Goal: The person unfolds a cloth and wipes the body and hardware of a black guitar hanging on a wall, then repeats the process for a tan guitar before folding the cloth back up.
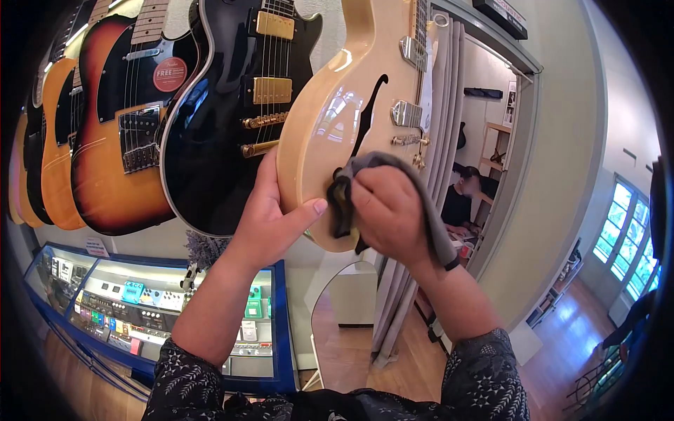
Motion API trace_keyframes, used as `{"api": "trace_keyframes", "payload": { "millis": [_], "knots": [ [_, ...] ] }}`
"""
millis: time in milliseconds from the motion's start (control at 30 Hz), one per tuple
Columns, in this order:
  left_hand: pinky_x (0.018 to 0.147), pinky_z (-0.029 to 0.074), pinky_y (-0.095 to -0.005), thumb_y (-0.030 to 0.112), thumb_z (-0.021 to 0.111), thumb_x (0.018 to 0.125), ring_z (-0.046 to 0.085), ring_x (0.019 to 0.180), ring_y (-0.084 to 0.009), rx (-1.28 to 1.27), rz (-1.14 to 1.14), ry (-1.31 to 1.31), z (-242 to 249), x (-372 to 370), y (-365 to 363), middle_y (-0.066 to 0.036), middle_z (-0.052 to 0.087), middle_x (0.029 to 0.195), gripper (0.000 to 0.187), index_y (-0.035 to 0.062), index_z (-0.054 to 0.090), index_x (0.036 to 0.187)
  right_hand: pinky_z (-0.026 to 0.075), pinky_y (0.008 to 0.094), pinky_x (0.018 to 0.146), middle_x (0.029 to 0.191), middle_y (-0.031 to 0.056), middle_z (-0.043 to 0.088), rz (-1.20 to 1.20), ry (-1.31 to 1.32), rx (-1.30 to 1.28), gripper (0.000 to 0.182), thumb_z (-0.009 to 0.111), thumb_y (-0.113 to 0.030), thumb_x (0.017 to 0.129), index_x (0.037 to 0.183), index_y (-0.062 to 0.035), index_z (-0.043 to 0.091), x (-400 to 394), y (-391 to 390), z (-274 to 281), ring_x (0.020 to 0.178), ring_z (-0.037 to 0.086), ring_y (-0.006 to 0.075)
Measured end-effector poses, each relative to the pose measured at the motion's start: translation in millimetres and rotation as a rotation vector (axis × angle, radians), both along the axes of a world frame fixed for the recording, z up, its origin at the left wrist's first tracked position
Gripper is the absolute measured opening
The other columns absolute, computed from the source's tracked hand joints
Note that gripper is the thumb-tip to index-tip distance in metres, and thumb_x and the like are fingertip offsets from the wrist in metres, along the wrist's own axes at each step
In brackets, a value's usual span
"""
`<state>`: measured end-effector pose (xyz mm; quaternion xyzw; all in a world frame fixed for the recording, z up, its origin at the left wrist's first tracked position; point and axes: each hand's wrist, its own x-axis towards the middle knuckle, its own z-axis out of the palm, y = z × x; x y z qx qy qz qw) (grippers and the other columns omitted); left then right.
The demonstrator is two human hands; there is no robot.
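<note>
A cream hollow-body guitar [316, 119] with an f-hole and metal pickups hangs upright in front of me. My left hand [277, 210] grips the left edge of its lower body, thumb on the front and fingers out of sight round the side. In my right hand [386, 203] a grey cloth [430, 210] is bunched against the lower front of the guitar, below the f-hole. The cloth drapes over the back of that hand down to the wrist. A dark strip hangs beside the fingers, slightly blurred.
Left of the cream guitar hang a black guitar [203, 133], a sunburst guitar [98, 168] and others. Below stands a blue-framed glass case [284, 330] with pedals. A mirror [344, 316], a grey curtain [404, 309] and a doorway are near; beyond it sits a person [458, 207].
</note>
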<state>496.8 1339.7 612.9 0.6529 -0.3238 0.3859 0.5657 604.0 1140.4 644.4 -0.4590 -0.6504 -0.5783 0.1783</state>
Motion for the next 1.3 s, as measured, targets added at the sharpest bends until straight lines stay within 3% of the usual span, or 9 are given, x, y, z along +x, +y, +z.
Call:
{"api": "trace_keyframes", "payload": {
  "millis": [433,667,900,1033,1200,1300],
  "knots": [
    [0.117,0.04,-0.0383,0.003,0.071,0.095,0.047,0.139,-0.019,0.004,-0.028,-0.003,3,-10,-1,-0.012,0.048,0.15,0.081,0.0023,0.023,0.161,0.054,0.0457,0.085,0.105,0.0158,0.066,0.088,0.16,0.078,0.032,0.072,-0.001,0.078,0.11,0.0035,0.069,-19,8,-1,0.094,0.066,0.0371],
    [0.117,0.041,-0.0389,0.005,0.072,0.095,0.047,0.139,-0.0195,0.008,-0.028,0.01,3,-8,3,-0.012,0.047,0.15,0.081,0.0022,0.024,0.16,0.055,0.0462,0.082,0.104,0.0154,0.066,0.079,0.025,0.038,0.033,0.07,0.001,0.077,0.11,0.0016,0.07,16,-3,12,0.093,0.066,0.0372],
    [0.117,0.041,-0.0394,0.005,0.073,0.094,0.047,0.138,-0.0192,0.027,0.009,0.008,3,-8,1,-0.012,0.048,0.149,0.081,0.0021,0.025,0.16,0.053,0.048,0.091,0.113,0.0195,0.067,-0.191,0.145,0.283,0.035,0.067,0.001,0.082,0.118,0.0037,0.069,36,-17,27,0.103,0.065,0.0408],
    [0.116,0.041,-0.0386,0.003,0.072,0.094,0.047,0.137,-0.0186,-0.002,-0.011,0.002,0,-4,1,-0.012,0.048,0.149,0.081,0.002,0.025,0.16,0.053,0.0483,0.094,0.115,0.0214,0.066,-0.163,0.191,0.271,0.039,0.069,-0.002,0.083,0.121,0.0036,0.068,32,-5,-19,0.106,0.064,0.0407],
    [0.116,0.041,-0.0381,0.001,0.071,0.094,0.048,0.137,-0.018,-0.017,0.001,0.025,1,-4,3,-0.012,0.048,0.149,0.08,0.002,0.025,0.16,0.056,0.0473,0.085,0.106,0.0185,0.067,0.023,0.357,0.122,0.037,0.07,0.005,0.076,0.113,0.0042,0.071,12,8,-109,0.095,0.067,0.0398],
    [0.116,0.041,-0.0382,0.001,0.07,0.094,0.048,0.137,-0.0183,-0.014,0.019,0.018,0,-4,4,-0.012,0.048,0.149,0.08,0.0023,0.025,0.16,0.055,0.046,0.084,0.105,0.0178,0.067,0.094,0.404,0.08,0.036,0.07,0.006,0.077,0.112,0.0039,0.071,13,10,-121,0.094,0.066,0.0388]
  ]
}}
